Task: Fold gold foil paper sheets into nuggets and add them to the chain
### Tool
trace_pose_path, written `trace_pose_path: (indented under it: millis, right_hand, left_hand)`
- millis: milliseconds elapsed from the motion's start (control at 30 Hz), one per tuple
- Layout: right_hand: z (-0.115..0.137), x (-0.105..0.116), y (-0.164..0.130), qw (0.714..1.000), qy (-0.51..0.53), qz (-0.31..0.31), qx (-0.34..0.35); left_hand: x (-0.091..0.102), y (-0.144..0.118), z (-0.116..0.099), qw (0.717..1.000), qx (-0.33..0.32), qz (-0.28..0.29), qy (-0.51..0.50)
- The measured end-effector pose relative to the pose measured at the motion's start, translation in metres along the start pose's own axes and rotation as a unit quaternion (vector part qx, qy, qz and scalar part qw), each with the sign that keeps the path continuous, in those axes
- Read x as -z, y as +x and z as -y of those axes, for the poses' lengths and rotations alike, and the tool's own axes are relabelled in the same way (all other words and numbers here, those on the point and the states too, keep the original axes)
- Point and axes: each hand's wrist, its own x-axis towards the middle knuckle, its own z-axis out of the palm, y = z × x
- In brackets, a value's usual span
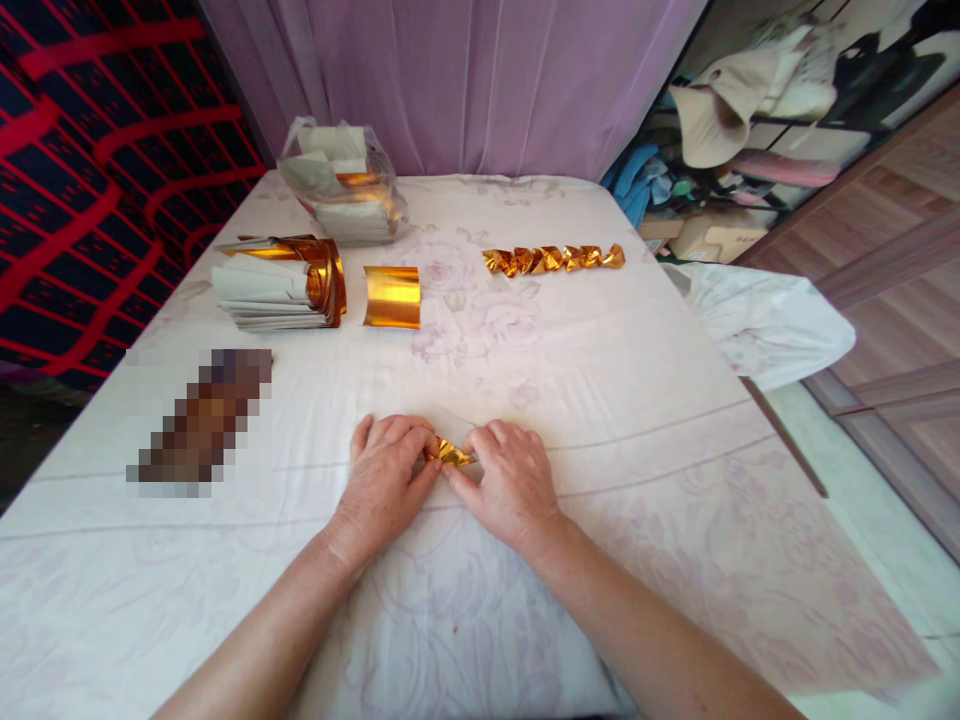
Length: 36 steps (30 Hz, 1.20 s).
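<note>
Between my two hands, low over the near half of the table, is a piece of gold foil paper point(454, 453), partly folded, with a pale side showing behind it. My left hand point(390, 462) grips its left end with thumb and fingers closed. At its right end, my right hand point(511, 474) pinches it the same way. Farther off lie a single curved gold foil sheet point(393, 297) and a fanned stack of foil sheets point(277, 290), grey-white on their backs. To the right, a row of folded gold foil pieces point(553, 260) lies across the cloth.
A clear plastic bag point(343, 185) of more foil paper stands at the far left. A blurred-out object point(206, 420) lies on the left. Purple curtain point(465, 85) hangs behind the table; shelves with a cap point(712, 105) and a white bag point(772, 325) are at right.
</note>
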Motion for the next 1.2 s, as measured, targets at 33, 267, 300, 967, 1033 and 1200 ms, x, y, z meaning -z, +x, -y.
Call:
trace_pose_path:
  millis: [33, 267, 300, 967, 1033, 1200]
  right_hand:
    - [0.001, 0.0, 0.001, 1.0, -0.003, 0.006, -0.004]
    - [-0.004, 0.0, -0.001, 1.0, 0.018, 0.004, 0.015]
    - [-0.006, -0.001, -0.003, 1.0, 0.021, -0.003, 0.022]
    - [-0.006, 0.001, -0.011, 0.99, 0.06, -0.024, 0.122]
    - [-0.005, 0.002, -0.01, 0.99, 0.066, -0.021, 0.121]
    - [-0.008, 0.005, -0.01, 0.989, 0.087, -0.01, 0.122]
  left_hand:
    - [0.0, 0.0, 0.0, 1.0, 0.0, 0.0, -0.002]
    - [0.0, 0.0, 0.0, 1.0, -0.001, -0.002, -0.003]
    - [0.0, 0.0, 0.0, 1.0, -0.002, -0.002, -0.002]
    - [0.007, 0.006, 0.034, 0.992, -0.108, -0.057, 0.031]
    - [0.009, 0.007, 0.033, 0.992, -0.111, -0.048, 0.041]
    - [0.017, 0.006, 0.031, 0.99, -0.133, -0.009, 0.053]
